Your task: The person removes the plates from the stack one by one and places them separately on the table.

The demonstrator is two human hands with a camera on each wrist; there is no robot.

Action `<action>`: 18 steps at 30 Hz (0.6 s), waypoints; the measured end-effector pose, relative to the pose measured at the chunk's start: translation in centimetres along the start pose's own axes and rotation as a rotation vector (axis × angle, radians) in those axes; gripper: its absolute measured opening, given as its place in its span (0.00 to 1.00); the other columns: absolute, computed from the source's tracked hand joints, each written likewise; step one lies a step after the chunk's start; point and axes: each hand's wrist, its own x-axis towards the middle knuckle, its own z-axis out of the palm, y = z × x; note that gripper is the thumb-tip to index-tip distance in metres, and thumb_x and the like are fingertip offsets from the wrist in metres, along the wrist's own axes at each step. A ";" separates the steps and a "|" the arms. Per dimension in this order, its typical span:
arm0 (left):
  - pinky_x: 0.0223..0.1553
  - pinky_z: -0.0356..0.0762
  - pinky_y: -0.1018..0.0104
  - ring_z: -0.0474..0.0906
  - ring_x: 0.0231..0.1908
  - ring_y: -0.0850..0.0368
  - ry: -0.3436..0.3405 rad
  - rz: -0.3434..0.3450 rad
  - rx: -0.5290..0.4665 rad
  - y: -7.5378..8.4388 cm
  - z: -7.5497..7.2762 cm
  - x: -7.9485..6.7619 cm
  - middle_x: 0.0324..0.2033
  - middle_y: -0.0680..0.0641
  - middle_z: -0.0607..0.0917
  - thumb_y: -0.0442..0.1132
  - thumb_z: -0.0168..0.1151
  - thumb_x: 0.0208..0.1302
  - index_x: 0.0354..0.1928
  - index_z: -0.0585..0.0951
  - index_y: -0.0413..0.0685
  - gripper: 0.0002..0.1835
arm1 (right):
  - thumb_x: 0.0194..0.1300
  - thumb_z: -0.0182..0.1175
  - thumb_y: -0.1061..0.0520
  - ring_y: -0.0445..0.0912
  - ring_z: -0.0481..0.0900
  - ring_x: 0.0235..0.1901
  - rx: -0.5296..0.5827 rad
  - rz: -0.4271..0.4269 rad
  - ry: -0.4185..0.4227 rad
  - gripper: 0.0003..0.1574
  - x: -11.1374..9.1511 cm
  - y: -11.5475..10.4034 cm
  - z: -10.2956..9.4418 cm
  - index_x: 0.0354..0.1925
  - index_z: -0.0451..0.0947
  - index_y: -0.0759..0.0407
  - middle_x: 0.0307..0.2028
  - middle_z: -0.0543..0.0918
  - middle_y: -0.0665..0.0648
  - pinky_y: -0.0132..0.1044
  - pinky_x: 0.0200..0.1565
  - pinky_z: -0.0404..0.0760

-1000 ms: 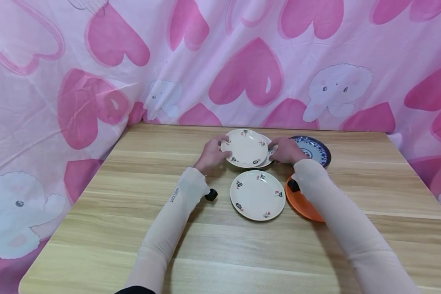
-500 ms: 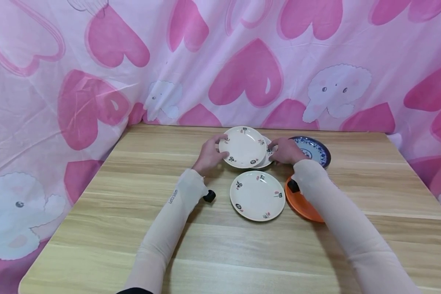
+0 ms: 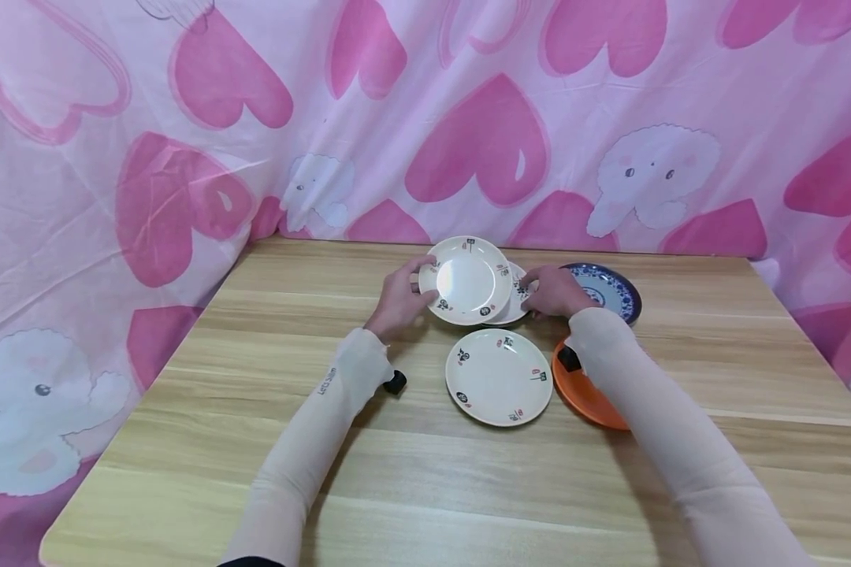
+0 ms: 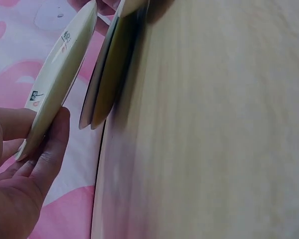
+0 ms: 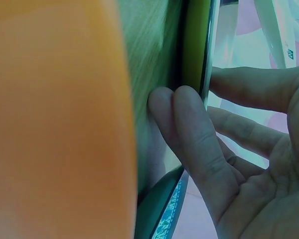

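My left hand (image 3: 400,293) pinches the left rim of a white plate (image 3: 464,279) with small red and black prints. In the left wrist view this plate (image 4: 57,79) is raised clear of the stacked plates (image 4: 109,74) beside it, thumb on one face and fingers on the other. Partly hidden behind it in the head view is a second printed white plate (image 3: 516,305). My right hand (image 3: 555,291) grips that one's right rim. In the right wrist view, the right hand's (image 5: 239,144) fingers lie on both sides of a plate edge (image 5: 197,45) with a yellow-green underside.
Another printed white plate (image 3: 499,378) lies nearer on the wooden table (image 3: 425,488). To its right an orange plate (image 3: 587,398) sits partly under the right forearm. A blue-and-white plate (image 3: 615,293) is beyond the right hand. A pink heart-print cloth (image 3: 369,157) hangs behind the table.
My left hand has moved the upper white plate slightly left and up, so more of the plate below shows. My right hand has stayed in place.
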 end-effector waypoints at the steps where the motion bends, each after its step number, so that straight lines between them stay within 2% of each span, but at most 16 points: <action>1: 0.45 0.87 0.69 0.84 0.53 0.43 0.002 0.006 -0.001 0.0 0.0 -0.1 0.63 0.40 0.73 0.24 0.64 0.61 0.71 0.70 0.54 0.36 | 0.65 0.64 0.58 0.46 0.83 0.27 -0.002 0.000 0.001 0.31 0.0 0.0 0.0 0.65 0.74 0.61 0.45 0.83 0.67 0.28 0.28 0.78; 6: 0.45 0.87 0.69 0.84 0.53 0.42 0.013 0.024 -0.002 -0.2 -0.5 -0.5 0.62 0.39 0.74 0.23 0.64 0.61 0.69 0.71 0.52 0.35 | 0.65 0.65 0.58 0.47 0.83 0.27 -0.006 0.002 0.001 0.31 0.0 0.0 0.0 0.65 0.74 0.61 0.46 0.83 0.67 0.28 0.29 0.78; 13: 0.44 0.87 0.68 0.85 0.52 0.42 0.034 0.003 -0.013 -0.6 -1.4 -1.0 0.61 0.38 0.76 0.23 0.63 0.62 0.68 0.72 0.52 0.33 | 0.65 0.65 0.57 0.46 0.84 0.27 -0.013 0.018 -0.001 0.31 0.1 -0.1 0.0 0.65 0.74 0.59 0.44 0.84 0.66 0.29 0.30 0.78; 18: 0.43 0.88 0.67 0.85 0.51 0.40 0.046 0.023 -0.016 -0.9 -1.9 -1.1 0.60 0.35 0.77 0.22 0.63 0.61 0.67 0.73 0.49 0.32 | 0.65 0.65 0.57 0.46 0.84 0.27 -0.016 0.019 -0.006 0.31 0.0 -0.2 -0.1 0.65 0.74 0.60 0.42 0.84 0.65 0.29 0.31 0.78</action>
